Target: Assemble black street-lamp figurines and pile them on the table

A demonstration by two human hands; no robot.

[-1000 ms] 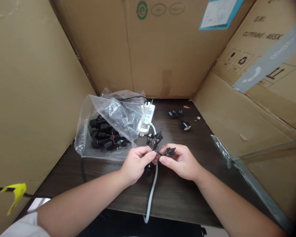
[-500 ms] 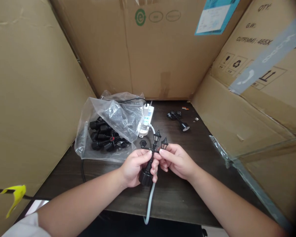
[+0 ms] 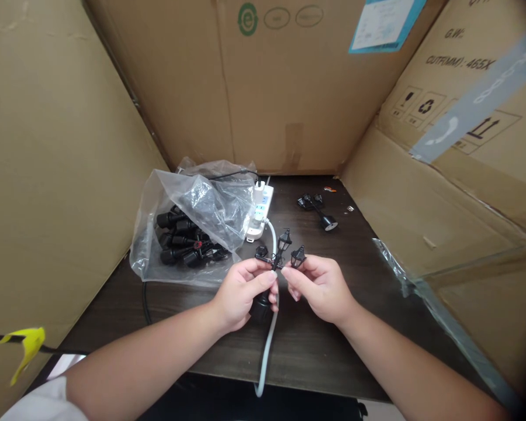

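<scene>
Both hands meet over the dark table (image 3: 342,345) on a small black model street lamp (image 3: 281,250) with three lantern heads. My left hand (image 3: 241,292) is closed round its post and round base, holding it upright. My right hand (image 3: 319,286) pinches the right lantern arm between thumb and forefinger. A clear plastic bag (image 3: 193,222) with several more black lamps lies just left of the hands.
A white power strip (image 3: 261,211) with a plug lies behind the hands; its grey cable (image 3: 268,345) runs under them and off the front edge. Another black lamp (image 3: 318,210) lies at the back right. Cardboard walls (image 3: 61,164) enclose left, back and right sides.
The lamp was turned from lying across my fingers to standing upright in my left hand. My right hand has shifted its pinch onto the right lantern arm.
</scene>
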